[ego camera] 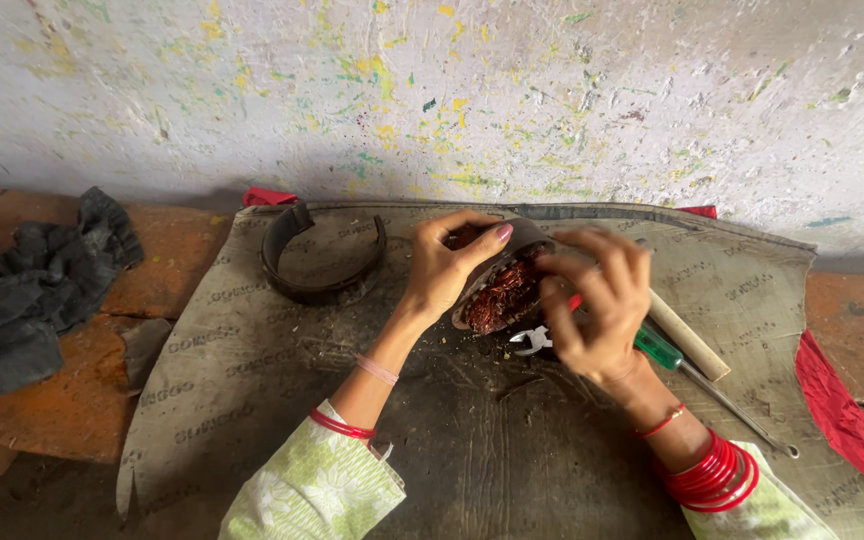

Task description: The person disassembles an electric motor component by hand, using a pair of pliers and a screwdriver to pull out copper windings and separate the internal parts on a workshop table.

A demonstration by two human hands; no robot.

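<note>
My left hand (449, 268) grips a round metal part (512, 240) wound with copper wire, tilting it up off the grey printed mat (252, 370). The reddish copper winding (504, 292) faces me inside the part. My right hand (597, 305) rests on the part's right side, fingers bent on the winding. Under the right hand lie pliers (530, 341) with silver jaws. Beside the right wrist lies a green-handled screwdriver (664, 351) with a long shaft.
A dark curved metal band (314, 284) lies on the mat at the back left. A wooden stick (690, 338) lies to the right. A black rag (37, 290) sits on the orange surface at left, red cloth (847, 415) at right. A paint-speckled wall (452, 90) stands behind.
</note>
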